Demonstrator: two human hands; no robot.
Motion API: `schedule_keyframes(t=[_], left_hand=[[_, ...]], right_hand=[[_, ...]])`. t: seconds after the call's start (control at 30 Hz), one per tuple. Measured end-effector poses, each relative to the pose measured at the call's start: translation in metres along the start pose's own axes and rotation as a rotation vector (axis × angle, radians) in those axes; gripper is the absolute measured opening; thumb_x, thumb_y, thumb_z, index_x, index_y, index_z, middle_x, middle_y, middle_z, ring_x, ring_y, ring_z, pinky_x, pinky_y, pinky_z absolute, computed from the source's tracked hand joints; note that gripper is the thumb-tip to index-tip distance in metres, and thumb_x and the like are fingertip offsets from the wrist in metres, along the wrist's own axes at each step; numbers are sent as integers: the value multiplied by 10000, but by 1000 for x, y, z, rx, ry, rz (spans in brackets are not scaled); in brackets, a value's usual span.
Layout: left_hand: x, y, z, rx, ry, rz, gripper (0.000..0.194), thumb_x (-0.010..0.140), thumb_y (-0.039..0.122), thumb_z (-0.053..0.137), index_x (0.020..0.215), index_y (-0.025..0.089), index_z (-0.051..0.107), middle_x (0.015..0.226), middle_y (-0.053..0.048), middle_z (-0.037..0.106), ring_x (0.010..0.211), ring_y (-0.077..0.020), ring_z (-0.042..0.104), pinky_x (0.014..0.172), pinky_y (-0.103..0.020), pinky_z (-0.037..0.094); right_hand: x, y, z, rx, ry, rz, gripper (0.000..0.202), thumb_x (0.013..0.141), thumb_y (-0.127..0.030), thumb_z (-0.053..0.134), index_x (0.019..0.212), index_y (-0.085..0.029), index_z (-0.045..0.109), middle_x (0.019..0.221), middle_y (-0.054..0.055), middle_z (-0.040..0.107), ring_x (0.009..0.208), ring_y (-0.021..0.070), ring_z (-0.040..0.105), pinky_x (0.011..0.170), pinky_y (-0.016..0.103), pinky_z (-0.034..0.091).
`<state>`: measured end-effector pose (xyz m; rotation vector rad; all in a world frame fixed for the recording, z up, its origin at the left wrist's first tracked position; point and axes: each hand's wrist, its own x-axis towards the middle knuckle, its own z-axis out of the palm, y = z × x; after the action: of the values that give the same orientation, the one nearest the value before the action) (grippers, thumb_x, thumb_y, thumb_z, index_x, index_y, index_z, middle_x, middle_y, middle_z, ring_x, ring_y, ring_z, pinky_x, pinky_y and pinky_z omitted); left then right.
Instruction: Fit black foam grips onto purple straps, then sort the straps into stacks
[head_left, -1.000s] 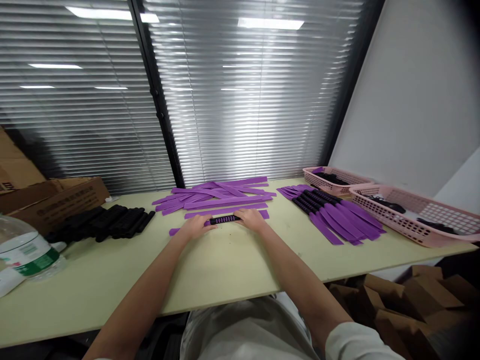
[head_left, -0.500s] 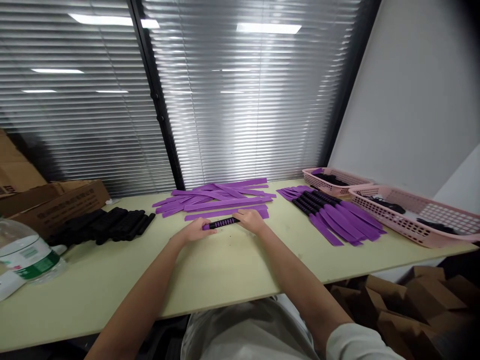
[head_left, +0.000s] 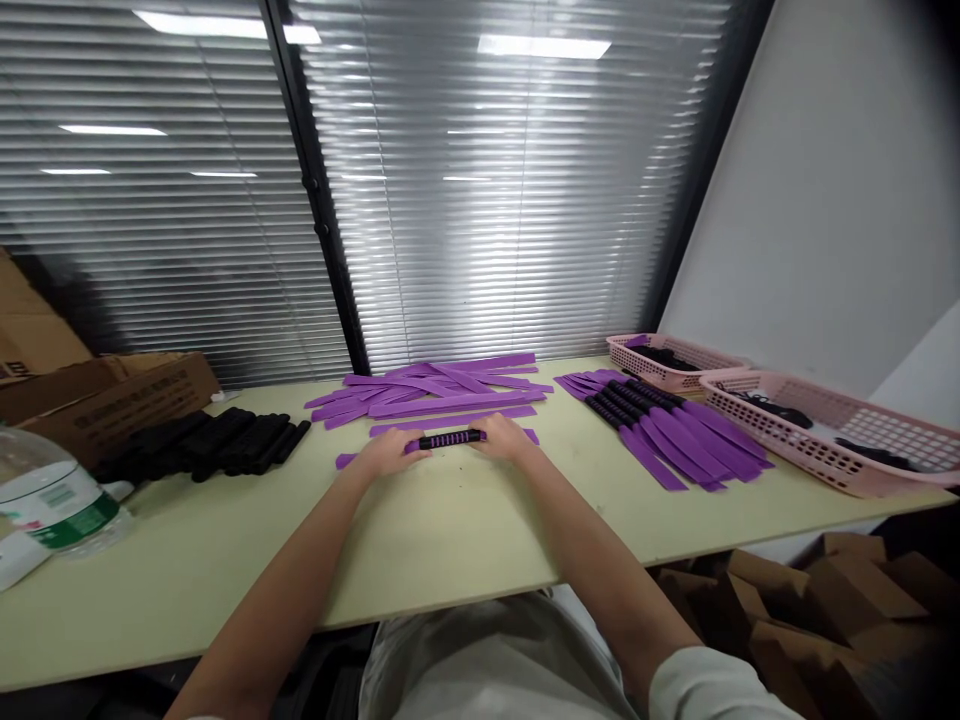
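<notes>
Between my two hands a black slotted handle grip [head_left: 452,439] is threaded on a purple strap [head_left: 345,461], just above the table. My left hand [head_left: 390,453] is closed on the strap at the grip's left end, with a tail of strap poking out beyond it. On the other side, my right hand [head_left: 502,439] pinches the strap close to the grip's right end. Just behind my hands lie loose purple straps [head_left: 450,403] in an untidy pile. Off to the right, several straps fitted with black grips [head_left: 619,402] rest side by side.
Black grips [head_left: 225,442] are heaped at the left, near a cardboard box [head_left: 150,395] and a clear plastic bottle [head_left: 67,505]. Two pink baskets [head_left: 780,455] holding black items stand at the right. Brown boxes [head_left: 810,610] sit below the table edge; window blinds [head_left: 480,220] rise behind.
The whole black grip now shows between my hands, where its right end was covered before. A strap tail has appeared left of my left hand.
</notes>
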<state>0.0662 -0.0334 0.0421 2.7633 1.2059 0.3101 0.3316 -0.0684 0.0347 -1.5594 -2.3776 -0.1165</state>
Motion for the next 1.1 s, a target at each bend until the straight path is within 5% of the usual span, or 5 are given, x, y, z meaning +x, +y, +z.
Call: schedule_keyframes(t=[0.33, 1.1], left_hand=[[-3, -2, -2, 12, 21, 54, 428, 891, 585, 396, 887, 216, 614, 789, -29, 657, 714, -200, 587, 621, -266, 374], [5, 3, 4, 109, 0, -31, 509, 879, 662, 368, 919, 225, 625, 828, -74, 680, 779, -248, 623, 605, -283, 384]], right_hand=[[-1, 4, 0, 158, 22, -77, 157, 834, -324, 632, 779, -180, 665, 672, 0, 628, 590, 109, 511, 533, 225, 307], [2, 18, 6, 315, -56, -48, 422, 794, -581, 602, 720, -171, 669, 626, 0, 580, 556, 114, 445, 521, 233, 287]])
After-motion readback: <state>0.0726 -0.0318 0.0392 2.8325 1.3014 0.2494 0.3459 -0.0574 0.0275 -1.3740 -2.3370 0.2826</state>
